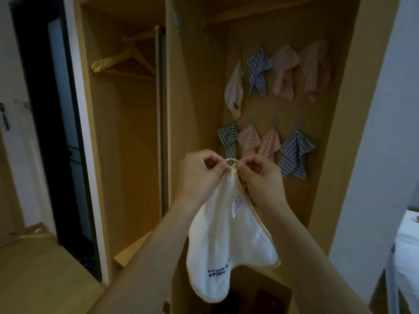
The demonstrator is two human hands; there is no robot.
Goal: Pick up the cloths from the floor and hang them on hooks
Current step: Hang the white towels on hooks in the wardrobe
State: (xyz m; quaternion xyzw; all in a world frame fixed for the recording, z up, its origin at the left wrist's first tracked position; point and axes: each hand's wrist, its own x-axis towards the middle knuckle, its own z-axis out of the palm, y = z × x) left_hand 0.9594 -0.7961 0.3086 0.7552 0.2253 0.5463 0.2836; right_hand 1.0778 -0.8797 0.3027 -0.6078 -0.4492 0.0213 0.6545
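The white cloth point(229, 243) hangs below my fists, its loop point(231, 160) stretched between them — my left hand point(199, 175) pinches one end, my right hand point(260, 177) the other, fingers curled tight. Beyond it, striped cloths point(294, 155) hang on hooks point(275, 121) against the wardrobe's back panel point(322, 123).

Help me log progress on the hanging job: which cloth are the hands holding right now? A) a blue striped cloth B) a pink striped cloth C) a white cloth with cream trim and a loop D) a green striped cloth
C: the left hand and right hand pinch the loop at the top of the white cloth; the striped cloths hang on the wardrobe panel behind.
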